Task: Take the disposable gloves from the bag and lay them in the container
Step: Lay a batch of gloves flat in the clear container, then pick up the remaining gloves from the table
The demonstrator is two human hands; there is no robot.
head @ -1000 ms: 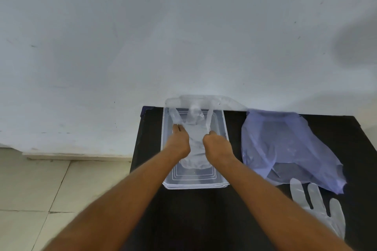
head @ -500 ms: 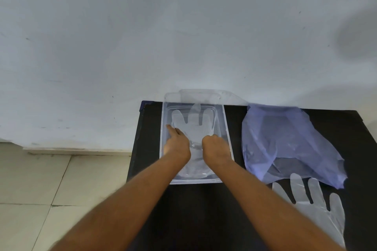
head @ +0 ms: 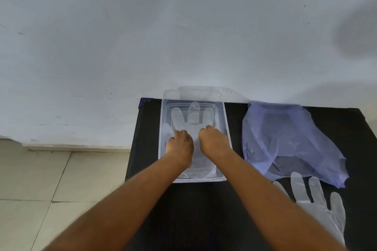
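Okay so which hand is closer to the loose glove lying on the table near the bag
Right. The right hand is in the container, on the side toward the loose glove. The left hand is beside it, farther from that glove.

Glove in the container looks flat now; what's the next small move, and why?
Probably lift both hands off and send the right hand to the loose glove on the table: one glove already lies spread in the container, under the left hand too.
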